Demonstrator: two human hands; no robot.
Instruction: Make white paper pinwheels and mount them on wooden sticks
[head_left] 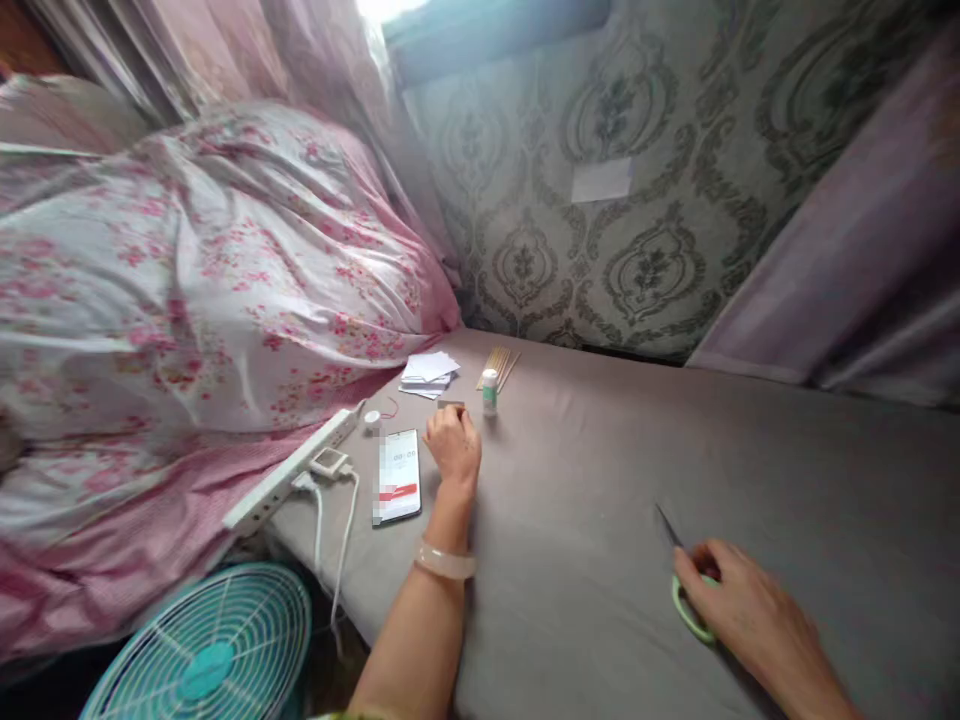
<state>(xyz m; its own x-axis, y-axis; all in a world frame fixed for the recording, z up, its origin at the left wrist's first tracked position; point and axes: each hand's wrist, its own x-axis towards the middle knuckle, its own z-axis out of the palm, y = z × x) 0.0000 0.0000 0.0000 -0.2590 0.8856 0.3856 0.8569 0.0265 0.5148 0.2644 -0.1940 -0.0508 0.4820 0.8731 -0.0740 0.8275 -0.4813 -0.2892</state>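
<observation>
Scissors [668, 526] lie at the R hand [750, 605], low over the right part of the cloth-covered tabletop [585, 520], blades pointing away & a bit left. R grip is closed w/ thumb & fingers round the green handle; blades look shut or nearly so, though blur makes that hard to confirm. L hand [454, 445] is farther fwd, fingers bent down at a small greyish flat piece [450, 405]; can't tell if it's pinched or only touched, nor how far that grip is open.

Handling, my guess: scissors light, stiff, handle prob. smooth plastic, so best held thru the loops, fingers off the blades & point. Flat piece looks thin, light, prob. easy to slide on cloth & awkward to lift flat; take it by an edge, fingertips only. Material unclear.

Nr L hand: phone [399, 480] lying flat, screen up, just left of the wrist; white bottle [490, 395] upright just right of the fingers, w/ thin sticks [496, 366] behind it. White papers [429, 372] sit stacked beyond the hand, a bit left. Small white cap [373, 421] & red thread [390, 409] lie btwn papers & phone. Power strip [292, 470] w/ plugs runs along the left edge; fan [210, 665] is below it.
</observation>
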